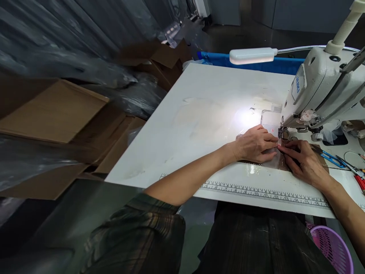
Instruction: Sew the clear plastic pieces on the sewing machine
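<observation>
A white sewing machine point(313, 82) stands at the right of the table, its presser foot point(281, 133) lowered near my fingertips. My left hand point(256, 145) lies palm down with fingers stretched over a thin, see-through piece of fabric point(272, 161), just left of the foot. From the right, my right hand point(303, 161) reaches in with bent fingers closed at the fabric's edge, and its index fingertip meets my left fingertips. What lies beneath both hands is partly hidden.
Blue thread snips point(332, 156) and red-handled scissors point(359, 182) lie at the right. A printed ruler point(256, 193) runs along the white table's point(199, 114) front edge. A lamp point(252, 55) hangs above. Cardboard boxes point(54, 110) stand left; a purple basket point(332, 247) sits below right.
</observation>
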Demonstrator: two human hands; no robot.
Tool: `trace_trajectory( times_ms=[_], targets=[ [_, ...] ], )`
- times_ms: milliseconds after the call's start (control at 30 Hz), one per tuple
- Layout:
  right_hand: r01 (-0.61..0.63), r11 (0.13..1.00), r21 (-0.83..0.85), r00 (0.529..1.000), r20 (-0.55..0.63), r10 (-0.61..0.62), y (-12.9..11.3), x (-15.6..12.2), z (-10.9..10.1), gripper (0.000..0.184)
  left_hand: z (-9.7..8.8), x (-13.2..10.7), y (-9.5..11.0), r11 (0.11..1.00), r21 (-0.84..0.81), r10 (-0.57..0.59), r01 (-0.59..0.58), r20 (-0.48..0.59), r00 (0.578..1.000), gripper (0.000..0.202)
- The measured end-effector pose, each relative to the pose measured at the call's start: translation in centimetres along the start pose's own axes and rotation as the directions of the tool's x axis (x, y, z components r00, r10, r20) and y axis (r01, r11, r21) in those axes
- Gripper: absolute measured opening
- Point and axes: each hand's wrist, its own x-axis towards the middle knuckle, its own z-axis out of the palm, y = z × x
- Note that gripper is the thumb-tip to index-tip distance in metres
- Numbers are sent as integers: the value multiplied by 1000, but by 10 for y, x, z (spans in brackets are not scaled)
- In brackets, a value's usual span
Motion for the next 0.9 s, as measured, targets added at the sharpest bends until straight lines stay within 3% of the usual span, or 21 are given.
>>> trace_trajectory(
  times_ms=[167,333,533,733,900],
  targets=[
    [-14,1000,-24,1000,-12,14,-1,0,2,38,-3,-3,-3,985,154,82,-82,7,997,38],
    [-10,998,-59,999,-51,7,-1,1,6,36,2,-2,-5,973,226,61,-52,-34,998,41],
    [-18,999,-43,998,-63,15,0,0,8,37,7,1,-7,982,186,-16,28,-66,998,41],
    [-126,991,53,992,1,126,4,-3,2,38,12,0,-15,993,108,-41,50,-89,995,36],
    [-247,944,219,969,36,245,10,-1,-5,36,-1,0,-22,996,55,-61,69,-128,990,38]
  ],
)
